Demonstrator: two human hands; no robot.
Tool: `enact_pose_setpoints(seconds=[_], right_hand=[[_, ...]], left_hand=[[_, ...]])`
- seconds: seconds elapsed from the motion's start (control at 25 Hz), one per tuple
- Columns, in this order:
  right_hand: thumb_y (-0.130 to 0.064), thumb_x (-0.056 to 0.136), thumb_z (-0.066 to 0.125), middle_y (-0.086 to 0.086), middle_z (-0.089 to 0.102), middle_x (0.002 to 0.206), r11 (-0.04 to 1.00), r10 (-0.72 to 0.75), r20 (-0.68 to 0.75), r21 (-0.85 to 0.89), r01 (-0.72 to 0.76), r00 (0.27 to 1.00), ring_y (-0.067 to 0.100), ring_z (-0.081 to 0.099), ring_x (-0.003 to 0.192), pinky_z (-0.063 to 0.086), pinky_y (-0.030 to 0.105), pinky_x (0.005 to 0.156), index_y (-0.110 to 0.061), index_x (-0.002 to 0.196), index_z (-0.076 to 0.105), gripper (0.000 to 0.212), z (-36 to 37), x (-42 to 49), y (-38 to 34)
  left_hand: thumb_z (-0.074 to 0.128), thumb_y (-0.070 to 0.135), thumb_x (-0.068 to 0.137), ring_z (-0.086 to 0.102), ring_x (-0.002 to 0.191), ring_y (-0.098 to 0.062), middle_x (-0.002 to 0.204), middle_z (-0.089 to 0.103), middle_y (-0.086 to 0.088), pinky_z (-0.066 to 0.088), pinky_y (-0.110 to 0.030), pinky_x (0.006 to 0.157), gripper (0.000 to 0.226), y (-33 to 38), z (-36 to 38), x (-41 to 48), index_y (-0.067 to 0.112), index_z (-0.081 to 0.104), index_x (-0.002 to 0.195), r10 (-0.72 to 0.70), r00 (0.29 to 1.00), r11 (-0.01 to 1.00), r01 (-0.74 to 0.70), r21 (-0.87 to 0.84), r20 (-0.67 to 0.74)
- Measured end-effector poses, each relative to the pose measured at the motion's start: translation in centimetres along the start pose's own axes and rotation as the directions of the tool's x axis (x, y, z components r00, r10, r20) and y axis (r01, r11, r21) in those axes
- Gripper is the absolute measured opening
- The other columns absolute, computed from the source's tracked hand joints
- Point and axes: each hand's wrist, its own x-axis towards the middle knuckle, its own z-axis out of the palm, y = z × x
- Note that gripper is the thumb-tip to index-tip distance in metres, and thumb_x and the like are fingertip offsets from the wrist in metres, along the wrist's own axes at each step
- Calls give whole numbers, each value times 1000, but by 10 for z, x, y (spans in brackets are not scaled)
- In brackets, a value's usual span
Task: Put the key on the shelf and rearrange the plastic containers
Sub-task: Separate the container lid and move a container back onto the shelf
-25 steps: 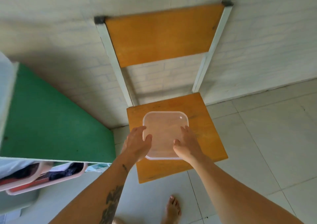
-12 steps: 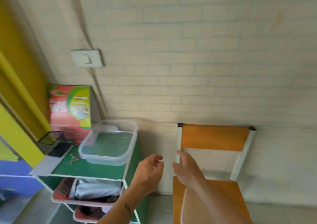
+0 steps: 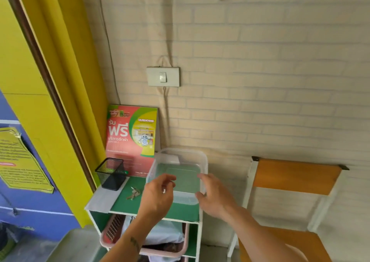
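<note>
A clear plastic container sits on the green top of the shelf. A bunch of keys lies on that top, left of the container. My left hand hovers at the container's near left corner, fingers curled and apart, holding nothing. My right hand is at the near right corner, fingers spread beside the rim; I cannot tell whether they touch it. The lid on the chair is out of view.
A black mesh pen cup and a red-green sign stand at the shelf's back left. A pink basket fills the level below. A wooden chair stands right of the shelf. A brick wall with a light switch is behind.
My hands left the lid on the chair seat and swung left. The view rose to the shelf, and both hands now reach the clear container's near corners.
</note>
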Motion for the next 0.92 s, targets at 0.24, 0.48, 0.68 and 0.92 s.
enact_pose_setpoints(seconds=[0.24,0.48,0.68,0.92], right_hand=[[-33,90,57,5,52,126,946,4,112,-321,33,994,27,50,113,47,41,94,-16,133,43,48,54,20,-41],[-32,89,60,-6,53,83,899,18,110,-438,33,994,17,50,72,38,35,71,-27,92,44,18,74,28,-42],[-21,86,64,-9,53,73,879,28,57,-476,3,998,13,52,64,42,33,66,-29,87,44,21,81,33,-40],[-17,83,65,-10,52,69,873,51,48,-488,-21,998,10,52,62,49,33,69,-28,84,47,21,85,36,-38]], left_hand=[[61,8,81,61,72,-7,80,65,12,52,-29,63,21,-85,-53,26,26,64,93,63,983,988,-37,149,-174],[65,25,79,48,114,-28,127,51,-6,48,-43,97,52,-137,-48,43,20,57,131,-28,990,880,-41,473,137],[53,20,83,43,112,-23,129,48,0,46,-35,96,42,-153,-40,50,24,58,125,-112,951,793,-89,602,287],[53,-1,74,55,95,-24,102,58,-4,50,-32,82,33,-150,-46,68,14,68,99,-215,943,887,80,454,255]])
